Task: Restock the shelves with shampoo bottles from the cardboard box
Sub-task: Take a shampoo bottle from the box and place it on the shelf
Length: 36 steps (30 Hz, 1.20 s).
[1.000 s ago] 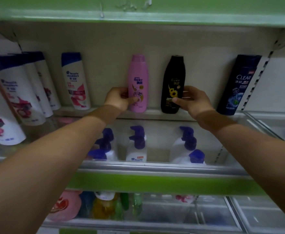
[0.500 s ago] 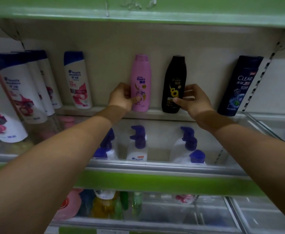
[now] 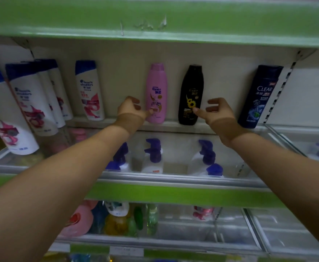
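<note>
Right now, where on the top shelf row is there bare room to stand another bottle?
Widest gap: between the black Rejoice bottle and the Clear bottle, behind the right hand. Another gap lies between the lone Head & Shoulders bottle and the pink Rejoice bottle, partly taken by the left hand. Far left is crowded.

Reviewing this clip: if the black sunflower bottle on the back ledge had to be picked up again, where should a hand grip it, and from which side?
Grip the black bottle around its wide middle, coming from the front. It stands upright against the back panel, with free gaps on both sides for thumb and fingers; its narrower cap offers less hold.
</note>
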Available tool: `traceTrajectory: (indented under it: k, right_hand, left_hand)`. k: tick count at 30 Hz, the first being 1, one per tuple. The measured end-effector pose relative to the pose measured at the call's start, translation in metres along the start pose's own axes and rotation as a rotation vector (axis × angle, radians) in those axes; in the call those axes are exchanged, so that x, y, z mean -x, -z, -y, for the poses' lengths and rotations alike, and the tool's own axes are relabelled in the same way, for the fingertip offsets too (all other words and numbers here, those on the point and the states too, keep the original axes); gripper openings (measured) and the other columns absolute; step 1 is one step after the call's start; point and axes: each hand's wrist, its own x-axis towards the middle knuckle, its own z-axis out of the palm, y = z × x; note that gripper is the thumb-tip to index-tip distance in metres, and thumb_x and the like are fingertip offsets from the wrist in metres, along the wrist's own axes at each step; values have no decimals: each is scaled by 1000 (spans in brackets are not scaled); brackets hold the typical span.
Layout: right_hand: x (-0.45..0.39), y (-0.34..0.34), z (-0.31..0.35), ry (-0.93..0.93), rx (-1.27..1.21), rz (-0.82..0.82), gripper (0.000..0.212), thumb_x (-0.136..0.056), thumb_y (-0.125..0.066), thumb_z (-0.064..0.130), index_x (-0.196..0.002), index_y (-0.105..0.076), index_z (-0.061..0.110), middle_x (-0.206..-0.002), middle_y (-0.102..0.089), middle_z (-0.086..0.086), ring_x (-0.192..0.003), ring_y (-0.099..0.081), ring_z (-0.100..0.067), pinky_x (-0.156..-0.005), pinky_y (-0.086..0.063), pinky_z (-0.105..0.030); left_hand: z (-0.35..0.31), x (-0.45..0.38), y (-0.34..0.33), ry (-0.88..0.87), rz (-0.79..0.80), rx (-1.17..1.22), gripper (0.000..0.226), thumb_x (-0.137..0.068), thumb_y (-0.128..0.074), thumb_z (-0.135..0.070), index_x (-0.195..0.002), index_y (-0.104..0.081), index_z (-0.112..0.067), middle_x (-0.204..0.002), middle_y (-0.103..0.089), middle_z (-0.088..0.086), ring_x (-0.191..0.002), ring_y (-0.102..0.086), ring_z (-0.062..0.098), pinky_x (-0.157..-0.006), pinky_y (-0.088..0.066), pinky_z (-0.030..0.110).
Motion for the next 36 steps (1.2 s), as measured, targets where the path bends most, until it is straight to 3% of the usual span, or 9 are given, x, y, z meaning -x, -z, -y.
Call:
traceTrajectory:
  k: [3, 7, 11, 14, 18, 21, 27, 30, 36]
  right_hand:
    - [20, -3, 15, -15, -71, -18, 48, -84, -71, 26, -124, -49, 11, -112, -55, -6, -103, -56, -22, -97, -49, -39]
    - [57, -21, 42, -53, -135, -41, 35, -82, -73, 19, -112, -57, 12, -108, -65, -9, -98, -61, -24, -95, -50, -40]
    - [115, -36, 66, -27, -288, 28, 21, -85, -67, 10, -100, -54, 16, -90, -60, 2, -94, -59, -20, -92, -50, -37]
    - [166, -45, 79, -35, -356, 80, 15, -88, -65, 11, -92, -55, 21, -96, -62, -1, -97, -61, -18, -94, -51, -39]
    - [247, -67, 82, -119, -401, 130, 14, -89, -61, 5, -93, -56, 18, -95, -61, -4, -97, -61, -21, -91, -51, -39]
    - [309, -88, 72, -189, -383, 152, 17, -89, -59, 1, -97, -56, 15, -90, -60, -3, -94, -61, -20, -86, -51, -36]
    - [423, -139, 26, -434, -281, 211, 15, -89, -60, 3, -94, -59, 17, -89, -64, -3, -95, -64, -23, -86, -52, -40]
    - [463, -160, -5, -556, -224, 236, 15, -89, -59, 2, -101, -60, 12, -94, -64, -9, -87, -62, -21, -75, -53, -32]
    - [498, -189, -84, -738, -145, 227, 17, -88, -63, 4, -104, -59, 8, -96, -64, -11, -86, -61, -21, -79, -53, -38]
  left_hand:
    - [-7, 29, 12, -58, 27, -51, 47, -78, -74, -19, -117, -50, -8, -106, -55, 3, -98, -54, 18, -84, -45, 26]
    - [-23, 79, 32, -83, 25, 34, 37, -77, -74, -11, -109, -55, -9, -105, -63, 8, -98, -61, 22, -90, -49, 29]
    - [-25, 141, 63, -152, 18, 97, 24, -81, -69, -9, -97, -52, -13, -86, -61, 1, -81, -59, 14, -70, -47, 17]
    - [-6, 179, 95, -150, 86, 124, 21, -83, -68, -9, -95, -53, -15, -86, -59, -1, -78, -58, 10, -67, -47, 13]
    - [42, 226, 143, -128, 142, 113, 21, -82, -69, -10, -88, -54, -23, -88, -63, 1, -80, -61, 13, -72, -51, 21]
    - [82, 265, 182, -116, 241, 60, 20, -81, -68, -8, -93, -55, -18, -90, -63, 4, -79, -60, 13, -69, -49, 14]
    - [176, 337, 259, 17, 344, -17, 22, -80, -68, -4, -95, -55, -13, -87, -62, 5, -74, -61, 10, -69, -49, 15]
    - [220, 369, 280, 121, 366, -26, 21, -80, -68, -4, -95, -56, -12, -85, -61, 1, -72, -59, 4, -67, -47, 9]
    - [308, 409, 287, 387, 371, -69, 20, -81, -67, -3, -95, -56, -12, -86, -60, 1, -83, -60, 17, -69, -47, 13]
